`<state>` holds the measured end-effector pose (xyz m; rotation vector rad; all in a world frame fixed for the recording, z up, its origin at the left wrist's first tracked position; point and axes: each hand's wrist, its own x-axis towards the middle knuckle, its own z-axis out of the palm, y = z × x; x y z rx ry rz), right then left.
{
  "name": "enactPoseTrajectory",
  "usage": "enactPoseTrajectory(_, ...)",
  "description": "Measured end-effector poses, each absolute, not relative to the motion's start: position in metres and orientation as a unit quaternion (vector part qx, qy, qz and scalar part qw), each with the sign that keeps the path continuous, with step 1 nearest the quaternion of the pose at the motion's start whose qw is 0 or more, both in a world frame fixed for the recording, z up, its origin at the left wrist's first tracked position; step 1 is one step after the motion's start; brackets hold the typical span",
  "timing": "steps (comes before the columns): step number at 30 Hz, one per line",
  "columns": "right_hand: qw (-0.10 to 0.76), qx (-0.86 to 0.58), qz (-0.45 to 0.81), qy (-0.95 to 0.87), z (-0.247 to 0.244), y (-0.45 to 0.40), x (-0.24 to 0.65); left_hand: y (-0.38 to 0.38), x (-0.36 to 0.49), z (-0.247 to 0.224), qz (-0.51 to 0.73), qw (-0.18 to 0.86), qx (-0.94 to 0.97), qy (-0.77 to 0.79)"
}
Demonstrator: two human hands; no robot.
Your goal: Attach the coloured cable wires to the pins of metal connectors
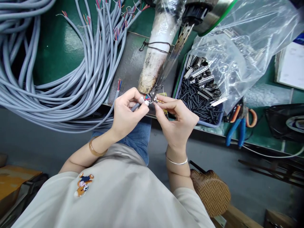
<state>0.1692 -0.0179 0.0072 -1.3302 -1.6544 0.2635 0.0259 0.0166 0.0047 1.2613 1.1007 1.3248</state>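
Note:
My left hand (128,112) is closed in a pinch on a grey cable (135,107), near the end where its coloured wires (147,97) fan out. Those wires meet a small metal connector (152,94) at the edge of the bench. From the right, my right hand (177,118) pinches what looks like a thin wire beside the connector; the fingertips partly hide it. A soldering iron (174,50) points down from above, its tip right at the connector. Next to it hangs a white wrapped tube (154,60) with a scorched lower end.
Many grey cables (78,76) with stripped ends lie looped on the left. A blue bin (215,124) to the right holds metal connectors (201,74) and black sleeves (192,101), partly under a plastic bag (239,57). Farther right are blue-handled pliers (236,129) and a solder spool (218,15).

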Motion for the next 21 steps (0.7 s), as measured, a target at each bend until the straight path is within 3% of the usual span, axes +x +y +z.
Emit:
enactPoseTrajectory(13,0.439,-0.545,0.039,-0.713,0.006,-0.0209,0.1693,0.0138,0.0222,0.0027,0.493,0.53,0.51,0.464)
enactPoseTrajectory(21,0.453,-0.541,0.029,-0.709,0.0043,-0.0155,0.1674,0.015,0.0248,0.0036,0.517,0.504,0.511,0.466)
